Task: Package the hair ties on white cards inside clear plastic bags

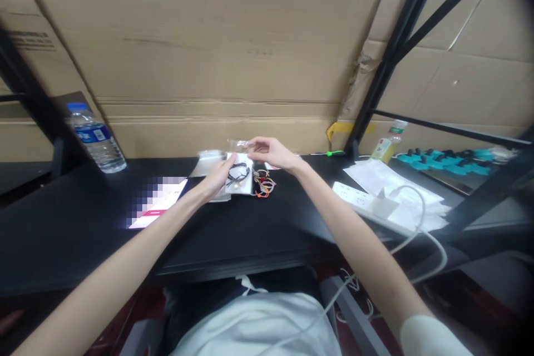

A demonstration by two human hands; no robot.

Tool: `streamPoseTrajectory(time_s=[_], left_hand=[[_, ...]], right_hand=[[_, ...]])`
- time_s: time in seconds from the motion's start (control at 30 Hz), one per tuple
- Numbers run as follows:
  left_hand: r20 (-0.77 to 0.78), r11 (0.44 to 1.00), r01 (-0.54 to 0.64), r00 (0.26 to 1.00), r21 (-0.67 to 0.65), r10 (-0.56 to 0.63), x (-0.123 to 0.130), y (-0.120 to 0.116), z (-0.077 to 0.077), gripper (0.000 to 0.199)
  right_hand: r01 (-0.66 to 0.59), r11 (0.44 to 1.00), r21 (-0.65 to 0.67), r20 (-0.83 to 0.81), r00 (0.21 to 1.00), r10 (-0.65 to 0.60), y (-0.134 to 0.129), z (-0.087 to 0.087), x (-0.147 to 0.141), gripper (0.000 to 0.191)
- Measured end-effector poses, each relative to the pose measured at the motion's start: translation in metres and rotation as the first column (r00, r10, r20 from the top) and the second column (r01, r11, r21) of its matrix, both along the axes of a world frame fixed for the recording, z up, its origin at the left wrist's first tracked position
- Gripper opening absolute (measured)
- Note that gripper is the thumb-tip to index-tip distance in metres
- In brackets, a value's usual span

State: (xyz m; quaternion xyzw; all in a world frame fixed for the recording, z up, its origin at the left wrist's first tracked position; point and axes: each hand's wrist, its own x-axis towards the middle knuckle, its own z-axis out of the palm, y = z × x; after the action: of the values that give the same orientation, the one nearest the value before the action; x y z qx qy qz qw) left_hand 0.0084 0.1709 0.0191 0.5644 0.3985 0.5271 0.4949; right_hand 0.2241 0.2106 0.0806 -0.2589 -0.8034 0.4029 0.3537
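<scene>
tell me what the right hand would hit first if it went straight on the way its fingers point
Most likely the clear plastic at the top of the white packet, just left of the right hand; depth is unclear, so the hand may already be touching it.

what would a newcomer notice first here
Likely the black bracelet against a white card at mid-table, with the left hand and right hand at it. Colourful bracelets lie just right of the card. A blue-capped bottle stands at left.
</scene>
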Motion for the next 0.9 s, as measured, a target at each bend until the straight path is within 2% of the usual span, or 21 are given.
streamPoseTrajectory(time_s=[0.1, 0.17, 0.2, 0.33, 0.5, 0.6, 0.67, 0.8, 0.9], left_hand=[[-0.047, 0.988, -0.113, 0.992, 0.101, 0.118, 0.000, -0.002, 0.004, 0.034], [-0.075, 0.957, -0.189, 0.975, 0.219, 0.209, -0.001, -0.006, 0.010, 0.026], [-0.092, 0.951, -0.201, 0.969, 0.234, 0.227, -0.001, -0.008, 0.013, 0.026], [-0.130, 0.933, -0.140, 0.973, 0.331, 0.192, -0.003, -0.012, 0.020, 0.016], [-0.188, 0.903, -0.141, 0.954, 0.406, 0.234, -0.001, -0.008, 0.016, 0.016], [-0.195, 0.895, -0.180, 0.940, 0.408, 0.278, 0.000, -0.007, 0.016, 0.017], [-0.208, 0.910, -0.179, 0.940, 0.374, 0.271, -0.001, -0.009, 0.019, 0.018], [-0.212, 0.973, -0.077, 0.969, 0.217, 0.124, -0.005, -0.012, 0.025, 0.022], [-0.198, 0.987, 0.008, 0.980, 0.158, 0.023, -0.008, -0.013, 0.026, 0.030]], right_hand=[[0.020, 0.999, -0.042, -0.157, 0.987, -0.026, -0.001, -0.019, -0.004, 0.024], [0.032, 0.995, -0.094, -0.236, 0.970, -0.053, -0.002, -0.028, -0.007, 0.018], [0.050, 0.992, -0.112, -0.263, 0.962, -0.078, -0.003, -0.031, -0.007, 0.016], [0.082, 0.988, -0.128, -0.253, 0.961, -0.112, -0.005, -0.037, -0.004, 0.016], [0.041, 0.982, -0.186, -0.197, 0.977, -0.078, -0.010, -0.033, 0.006, 0.022], [0.005, 0.969, -0.248, -0.184, 0.981, -0.053, -0.011, -0.033, 0.007, 0.028], [0.041, 0.972, -0.231, -0.194, 0.977, -0.087, -0.011, -0.036, 0.007, 0.029], [0.118, 0.977, -0.177, -0.164, 0.975, -0.148, -0.007, -0.041, 0.007, 0.027], [0.211, 0.969, -0.127, -0.144, 0.963, -0.228, -0.005, -0.044, 0.006, 0.025]])
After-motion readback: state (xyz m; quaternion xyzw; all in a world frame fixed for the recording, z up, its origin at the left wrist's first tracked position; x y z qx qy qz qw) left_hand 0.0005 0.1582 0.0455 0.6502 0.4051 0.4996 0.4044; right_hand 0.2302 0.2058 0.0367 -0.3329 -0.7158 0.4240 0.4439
